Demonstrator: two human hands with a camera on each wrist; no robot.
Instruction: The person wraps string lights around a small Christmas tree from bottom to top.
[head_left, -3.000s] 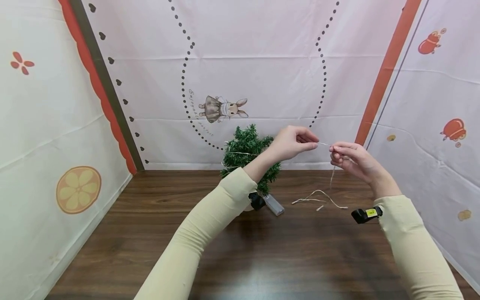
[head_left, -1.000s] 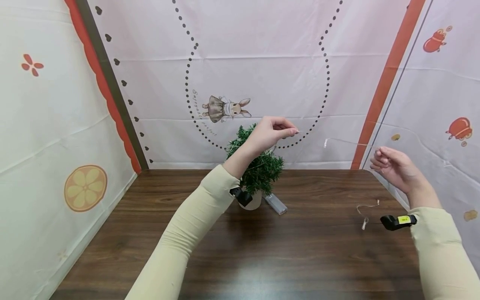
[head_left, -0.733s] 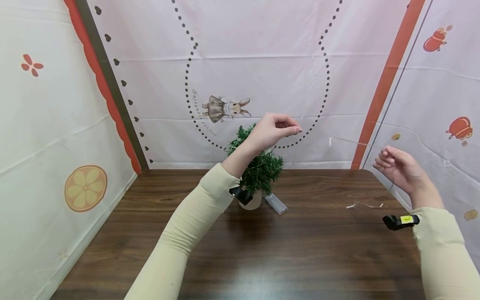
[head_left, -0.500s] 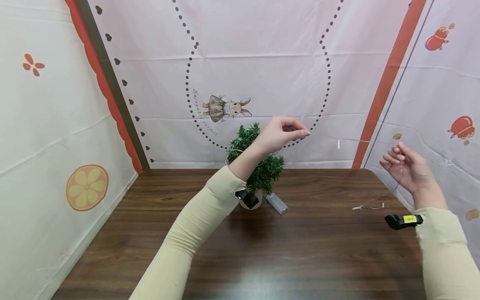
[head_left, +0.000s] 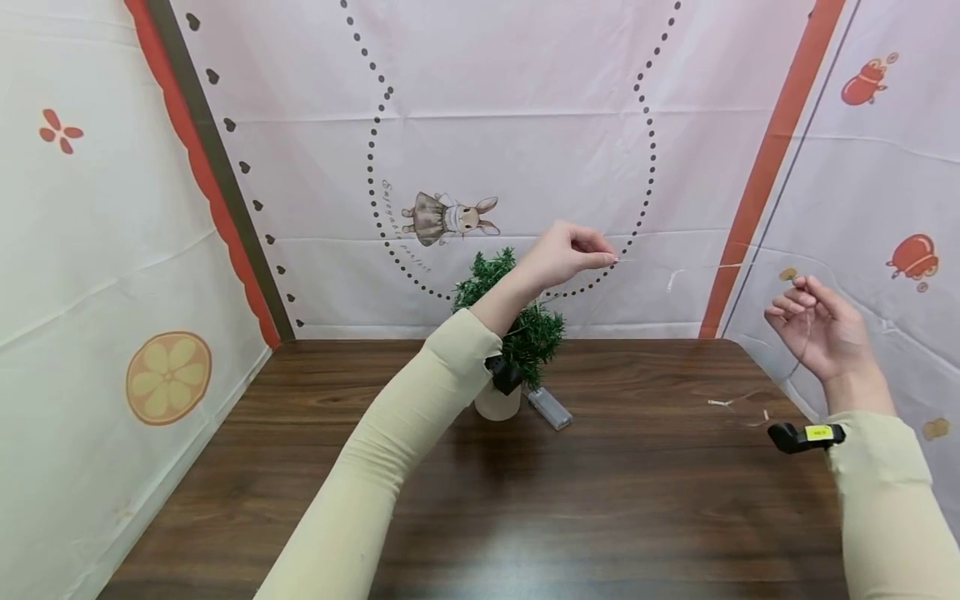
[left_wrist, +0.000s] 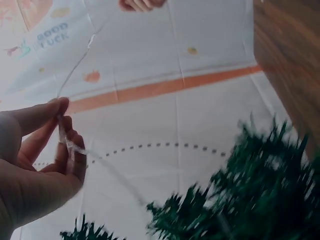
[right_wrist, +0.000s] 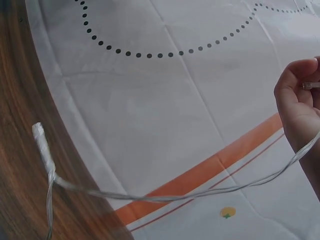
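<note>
In the head view a small artificial Christmas tree [head_left: 536, 337] stands in a white pot [head_left: 497, 406] on the table, partly behind the left forearm. My left hand [head_left: 566, 250] is raised right of the treetop and pinches a thin clear string of lights [left_wrist: 74, 70] between thumb and forefinger. From there the strand leads back to the branches in the left wrist view. Farther right, my right hand [head_left: 825, 325] pinches the same strand, palm turned up. A twisted length with a white-sleeved bulb [right_wrist: 42, 145] hangs below it in the right wrist view.
Beside the pot lies a grey battery box [head_left: 550, 408]. The brown wooden table [head_left: 600, 500] is bounded by a printed cloth backdrop [head_left: 525, 125] behind and on both sides. Its right edge runs near the right hand.
From close together, my hands have moved apart, the right one going right and drawing out the strand. The loose lights on the table have shifted right. Lately the left hand has moved slightly right.
</note>
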